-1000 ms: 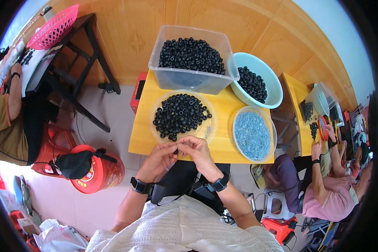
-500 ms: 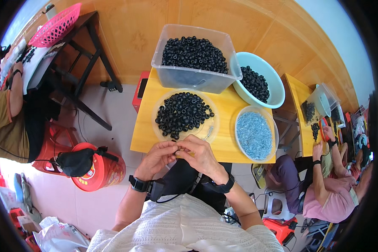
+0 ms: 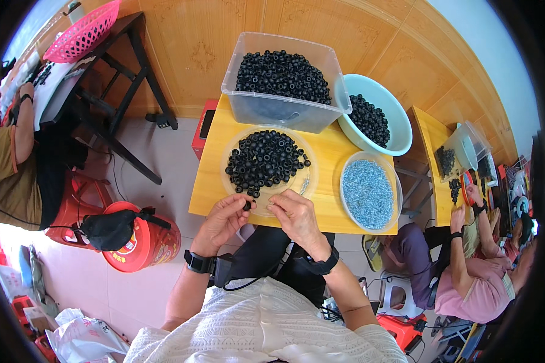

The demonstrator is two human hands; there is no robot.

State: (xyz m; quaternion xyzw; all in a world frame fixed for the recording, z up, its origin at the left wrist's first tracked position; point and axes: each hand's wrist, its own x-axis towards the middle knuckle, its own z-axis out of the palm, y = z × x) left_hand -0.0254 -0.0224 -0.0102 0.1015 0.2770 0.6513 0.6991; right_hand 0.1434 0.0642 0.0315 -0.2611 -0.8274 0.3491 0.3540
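The left hand and right hand stand apart at the near edge of the yellow table, fingers directed inward. Bare tabletop separates the round tray from the blue-bead dish. Left fingers pinch a black bead beside the tray — right fingertips close narrowly; whether they grip anything cannot be told.

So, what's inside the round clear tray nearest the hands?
The round clear tray holds a heap of black beads, with some tiny pale pieces toward its right side. The heap hides whatever lies beneath it.
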